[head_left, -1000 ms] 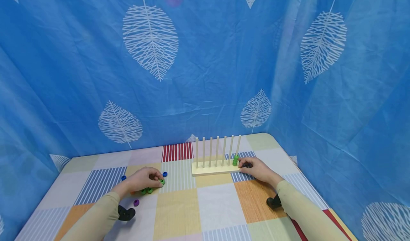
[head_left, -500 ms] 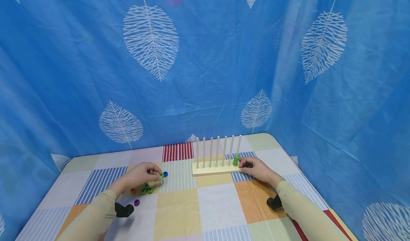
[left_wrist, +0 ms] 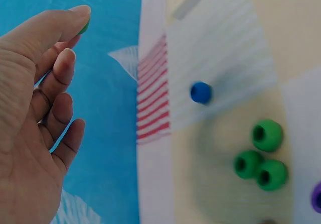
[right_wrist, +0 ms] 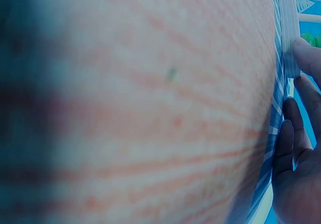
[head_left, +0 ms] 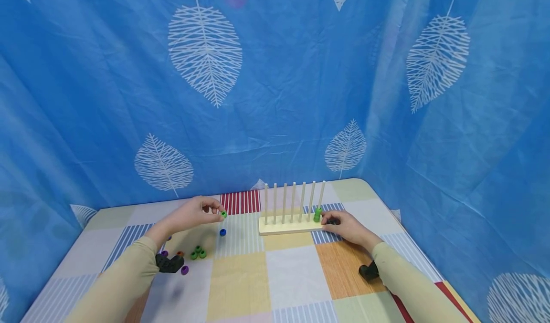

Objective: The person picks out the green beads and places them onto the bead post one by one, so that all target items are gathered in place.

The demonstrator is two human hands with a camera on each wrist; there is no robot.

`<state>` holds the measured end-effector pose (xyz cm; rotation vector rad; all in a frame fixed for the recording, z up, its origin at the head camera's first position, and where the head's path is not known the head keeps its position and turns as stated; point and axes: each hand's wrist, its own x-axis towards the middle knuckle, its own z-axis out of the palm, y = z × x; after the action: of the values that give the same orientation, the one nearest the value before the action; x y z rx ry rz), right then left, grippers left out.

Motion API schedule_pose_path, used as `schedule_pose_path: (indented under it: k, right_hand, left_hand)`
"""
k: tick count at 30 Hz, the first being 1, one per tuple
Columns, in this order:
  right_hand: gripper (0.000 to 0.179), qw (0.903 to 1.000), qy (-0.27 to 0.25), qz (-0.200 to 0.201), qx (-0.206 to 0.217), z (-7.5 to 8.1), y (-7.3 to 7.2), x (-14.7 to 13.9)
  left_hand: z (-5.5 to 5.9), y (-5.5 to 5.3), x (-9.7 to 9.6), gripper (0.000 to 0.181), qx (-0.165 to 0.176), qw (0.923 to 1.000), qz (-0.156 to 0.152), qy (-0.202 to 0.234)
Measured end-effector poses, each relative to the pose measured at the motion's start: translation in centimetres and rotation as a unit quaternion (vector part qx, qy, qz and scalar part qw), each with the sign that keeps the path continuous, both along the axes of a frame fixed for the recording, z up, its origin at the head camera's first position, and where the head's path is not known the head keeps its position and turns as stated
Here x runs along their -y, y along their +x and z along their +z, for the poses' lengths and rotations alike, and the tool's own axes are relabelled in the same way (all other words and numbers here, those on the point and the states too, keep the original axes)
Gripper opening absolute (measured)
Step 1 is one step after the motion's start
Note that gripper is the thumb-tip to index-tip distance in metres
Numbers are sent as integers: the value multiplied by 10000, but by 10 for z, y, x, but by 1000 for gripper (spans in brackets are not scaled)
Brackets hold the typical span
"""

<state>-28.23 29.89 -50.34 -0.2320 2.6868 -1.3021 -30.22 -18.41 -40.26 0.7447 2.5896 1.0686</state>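
Note:
My left hand is raised above the left part of the table and pinches a green bead between thumb and fingertip. In the left wrist view only a sliver of that bead shows behind the thumb. To the right stands a wooden peg rack with a row of upright pegs. Green beads are stacked on its rightmost peg. My right hand holds the right end of the rack's base, its thumb and index finger at the edge in the right wrist view.
Three green beads lie together on the patchwork tablecloth. A blue bead, an orange bead and a purple bead are scattered nearby. Others lie partly behind the left wrist. A blue curtain hangs behind the table.
My left hand has lifted the green bead off the table and moved up and away, toward the far edge. The right hand and the rack have stayed put.

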Motion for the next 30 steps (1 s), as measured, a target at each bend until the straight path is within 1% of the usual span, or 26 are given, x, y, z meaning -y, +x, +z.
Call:
schedule_pose_path:
  k: [3, 9, 16, 21, 27, 30]
  right_hand:
    - [6, 10000, -31, -7, 13, 0, 0, 0]
    - [7, 10000, -19, 7, 10, 0, -1, -1]
    - [4, 9999, -77, -15, 90, 1, 0, 0]
    - [4, 9999, -106, 22, 65, 0, 0, -1]
    - [5, 9999, -122, 29, 108, -1, -1, -2]
    - [4, 9998, -142, 21, 128, -1, -1, -2]
  left_hand:
    - [12, -2, -7, 21, -73, 9999, -126, -46]
    - [32, -6, -22, 25, -289, 9990, -341, -90]
    - [54, -11, -40, 25, -190, 9989, -430, -62]
    - [65, -14, -52, 27, -205, 9986, -490, -36]
    - [69, -18, -67, 27, -174, 9981, -587, -32]
    - [72, -20, -73, 27, -213, 9976, -653, -18]
